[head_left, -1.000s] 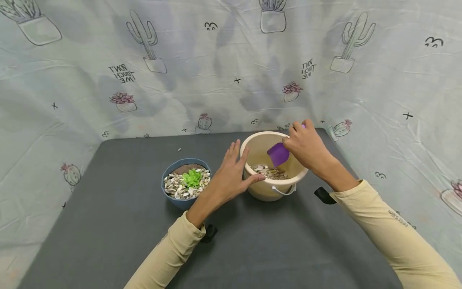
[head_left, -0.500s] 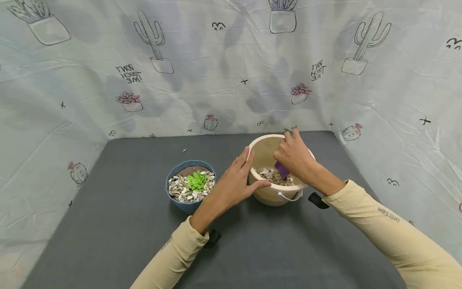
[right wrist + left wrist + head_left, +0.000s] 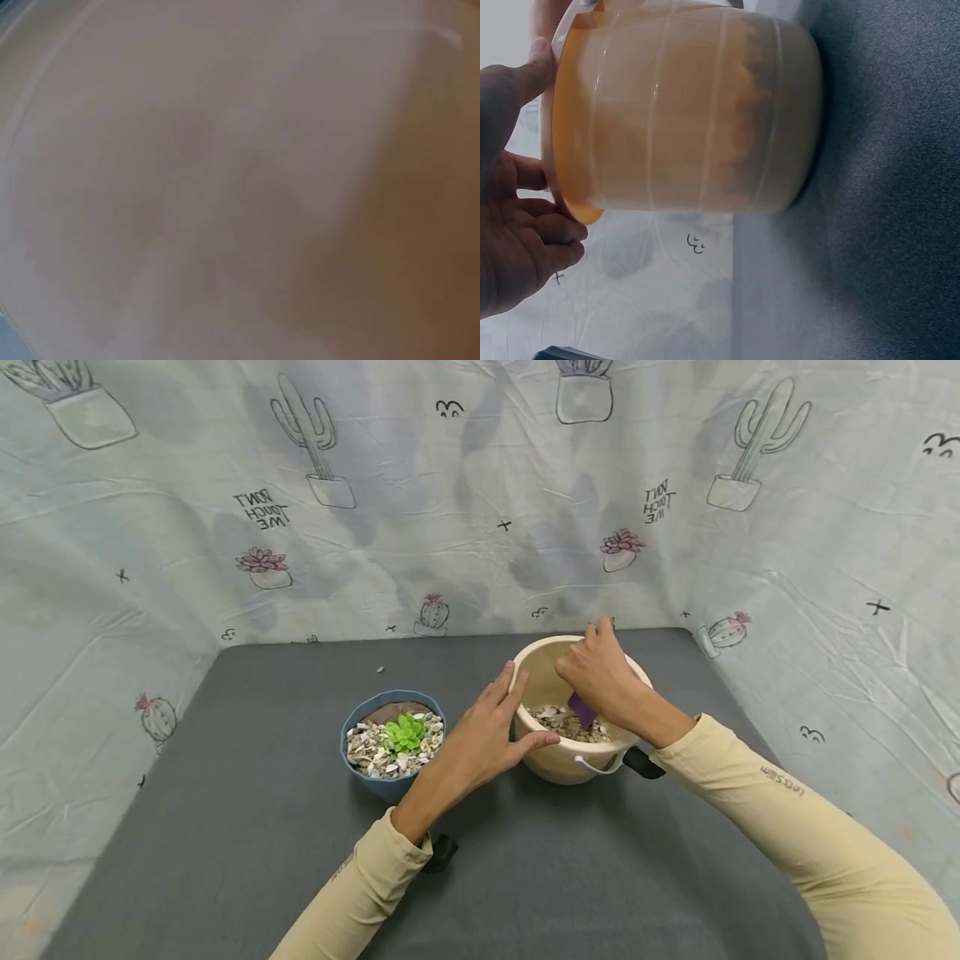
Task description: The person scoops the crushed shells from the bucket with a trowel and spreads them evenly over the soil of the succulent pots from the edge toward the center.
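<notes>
A cream bucket (image 3: 558,767) with a white handle (image 3: 598,767) stands upright, with mixed pale pebbles (image 3: 551,720) at its bottom. My left hand (image 3: 480,731) holds the bucket's left rim, thumb toward the near side and fingers farther back. In the left wrist view, the fingertips (image 3: 562,229) bend against the rim. Reaching inside the bucket, my right hand (image 3: 600,672) grips a small purple shovel (image 3: 582,710). The shovel's blade points down at the pebbles; its grip is mostly hidden by the hand. The right wrist view shows only the blurred bucket wall (image 3: 187,187).
Left of the bucket is a blue pot (image 3: 390,789) with pebbles, a brown patch and a green succulent (image 3: 405,733). One loose pebble (image 3: 380,669) lies behind it on the grey table (image 3: 247,793). Fabric printed with cacti (image 3: 465,510) hangs around the table.
My right hand has lowered the shovel into the bucket, its blade going down among the pebbles, then shifted slightly left. My left hand keeps its place on the rim. The head view has shifted a little.
</notes>
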A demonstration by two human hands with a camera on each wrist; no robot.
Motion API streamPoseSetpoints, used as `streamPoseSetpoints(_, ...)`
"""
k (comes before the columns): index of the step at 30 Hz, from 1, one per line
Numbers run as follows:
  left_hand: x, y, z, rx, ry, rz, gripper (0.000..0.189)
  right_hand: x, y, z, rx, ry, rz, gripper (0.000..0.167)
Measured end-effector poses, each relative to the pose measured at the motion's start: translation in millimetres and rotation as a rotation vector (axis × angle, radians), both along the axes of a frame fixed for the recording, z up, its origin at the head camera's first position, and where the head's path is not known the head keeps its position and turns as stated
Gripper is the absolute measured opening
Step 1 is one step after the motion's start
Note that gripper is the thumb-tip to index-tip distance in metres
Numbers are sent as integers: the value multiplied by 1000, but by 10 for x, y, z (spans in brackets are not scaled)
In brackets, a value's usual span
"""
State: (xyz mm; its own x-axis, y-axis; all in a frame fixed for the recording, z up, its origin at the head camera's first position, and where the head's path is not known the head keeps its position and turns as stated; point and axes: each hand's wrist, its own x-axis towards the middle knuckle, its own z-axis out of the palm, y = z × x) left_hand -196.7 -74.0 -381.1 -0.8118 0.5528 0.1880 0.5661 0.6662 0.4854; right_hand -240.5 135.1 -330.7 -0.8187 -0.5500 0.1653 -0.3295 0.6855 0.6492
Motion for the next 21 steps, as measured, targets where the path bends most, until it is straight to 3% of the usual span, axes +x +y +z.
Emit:
streamPoseSetpoints(12, 1, 14, 8, 16, 4, -5, 97, 41, -46, 34, -46, -89, -74, 45)
streamPoseSetpoints(21, 3, 8, -8, 11, -21, -4, 97, 19, -67, 15, 6, -112, -126, 48)
